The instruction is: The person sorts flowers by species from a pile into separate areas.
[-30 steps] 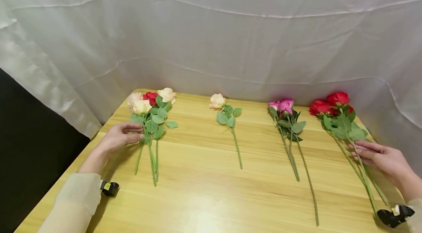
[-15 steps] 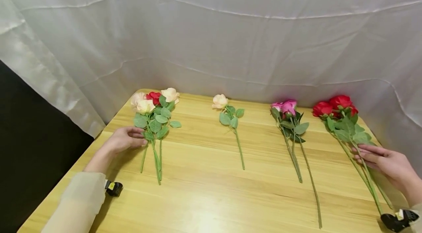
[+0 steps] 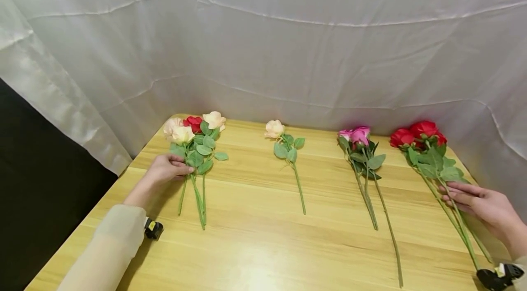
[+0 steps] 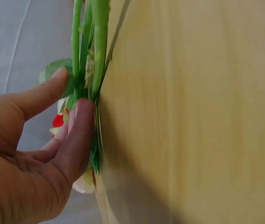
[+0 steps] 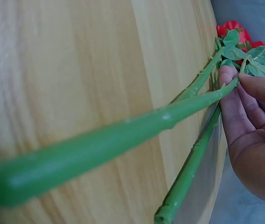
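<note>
So far my left hand [image 3: 166,171] pinches the mixed bunch [image 3: 193,149]; right hand [image 3: 479,202] pinches red rose stems [image 3: 453,218]. Cream rose [image 3: 288,158] and pink roses [image 3: 364,167] lie sorted on the desk [image 3: 263,245].

A single cream rose [image 3: 274,128] lies on the wooden bench [image 3: 263,245], its green stem [image 3: 298,190] running toward the near edge. To its right lie pink roses [image 3: 357,135], their long stems [image 3: 383,218] side by side. A creased white cloth backdrop [image 3: 263,44] hangs behind the bench, with a dark gap [image 3: 37,181] at the left.
</note>
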Tool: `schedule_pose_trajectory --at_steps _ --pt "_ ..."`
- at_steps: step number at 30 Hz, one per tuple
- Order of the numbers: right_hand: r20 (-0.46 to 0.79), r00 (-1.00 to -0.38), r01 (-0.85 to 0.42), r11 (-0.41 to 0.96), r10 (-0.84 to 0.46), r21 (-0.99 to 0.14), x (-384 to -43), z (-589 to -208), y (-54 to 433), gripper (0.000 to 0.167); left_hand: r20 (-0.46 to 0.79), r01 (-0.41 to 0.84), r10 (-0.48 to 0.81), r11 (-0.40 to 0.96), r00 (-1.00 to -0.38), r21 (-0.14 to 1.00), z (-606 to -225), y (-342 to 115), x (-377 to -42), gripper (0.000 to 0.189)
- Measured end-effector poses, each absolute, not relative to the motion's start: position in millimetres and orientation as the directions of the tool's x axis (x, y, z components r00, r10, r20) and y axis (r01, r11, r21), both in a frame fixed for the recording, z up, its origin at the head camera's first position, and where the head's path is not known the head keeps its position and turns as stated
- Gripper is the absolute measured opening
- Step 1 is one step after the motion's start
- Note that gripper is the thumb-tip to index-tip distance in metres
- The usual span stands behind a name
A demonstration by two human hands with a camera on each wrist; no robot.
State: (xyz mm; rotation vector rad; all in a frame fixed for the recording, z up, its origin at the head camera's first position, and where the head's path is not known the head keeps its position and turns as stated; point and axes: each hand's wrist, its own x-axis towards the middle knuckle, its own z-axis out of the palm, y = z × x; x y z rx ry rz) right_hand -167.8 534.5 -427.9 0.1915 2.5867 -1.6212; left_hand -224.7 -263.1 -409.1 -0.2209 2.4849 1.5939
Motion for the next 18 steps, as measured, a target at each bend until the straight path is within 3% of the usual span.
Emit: schedule_pose_trajectory --at_steps 3,9,18 --pt "-0.139 -0.989 0.147 0.391 0.049 -0.908 -168.0 -428.3 534.8 0.013 -0.222 -0.215 -0.037 0.440 -0.974 0.872 -409.8 -257.6 -227.3 0.066" --pt "-0.151 -0.988 0.153 0.288 0.030 -0.945 -168.8 -430.2 534.9 0.028 -0.259 -0.254 -0.033 0.355 -0.965 0.900 -411.5 -251.4 -231.2 0.065" --pt "-0.154 -0.987 0.160 0.269 0.042 -0.950 -167.8 -430.4 537.3 0.029 -0.274 -0.265 -0.016 0.318 -0.962 0.910 -413.4 -255.3 -227.6 0.064"
